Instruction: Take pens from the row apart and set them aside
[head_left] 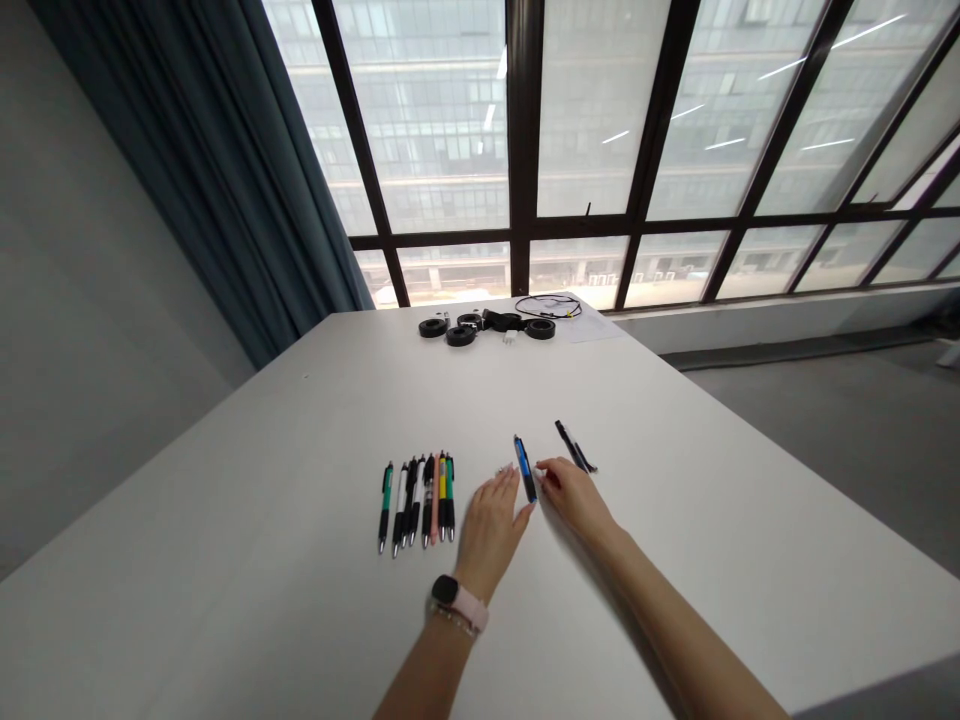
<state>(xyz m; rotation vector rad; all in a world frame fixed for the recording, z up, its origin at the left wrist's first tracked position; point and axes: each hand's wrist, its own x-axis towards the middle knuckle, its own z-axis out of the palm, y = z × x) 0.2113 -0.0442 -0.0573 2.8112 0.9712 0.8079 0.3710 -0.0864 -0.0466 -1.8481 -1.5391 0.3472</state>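
Note:
A blue and black pen (524, 467) lies at a slant on the white table between my two hands. My left hand (491, 515) rests just left of it, fingers stretched out and the thumb apart, its tip by the pen's lower end. To the right of the pen is my right hand (576, 495), fingers loosely bent and their tips close to the pen's side; nothing shows in them. Beyond my right hand lies a black and clear pen (575, 446), its near end close to the knuckles. Left of my left hand, several pens (417, 500) lie side by side in a row.
Black rolls (460, 336), a small white piece (510, 337) and a coiled black cable (551, 305) lie at the far end of the white table (300, 450). A blue curtain (217, 150) and dark-framed windows (525, 130) stand behind it.

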